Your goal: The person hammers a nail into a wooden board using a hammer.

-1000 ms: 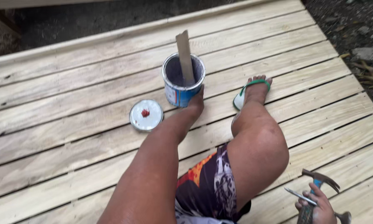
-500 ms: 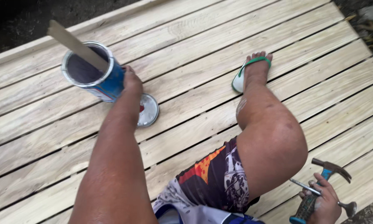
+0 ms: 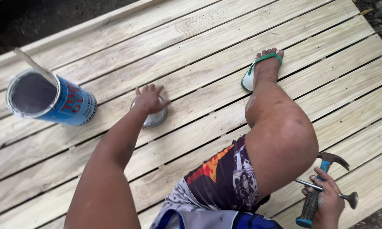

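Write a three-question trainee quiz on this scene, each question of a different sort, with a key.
1. True or false: the left hand rests on the round metal lid.
2. Which tool does the right hand hold besides the long metal rod? A saw; B claw hammer; C brush.
3. Fill in: a wooden ___ stands in the blue paint can.

Key: 1 true; 2 B; 3 stick.

Pale plank deck (image 3: pixel 208 51) bears blue paint can (image 3: pixel 72 106), round lid (image 3: pixel 157 118).
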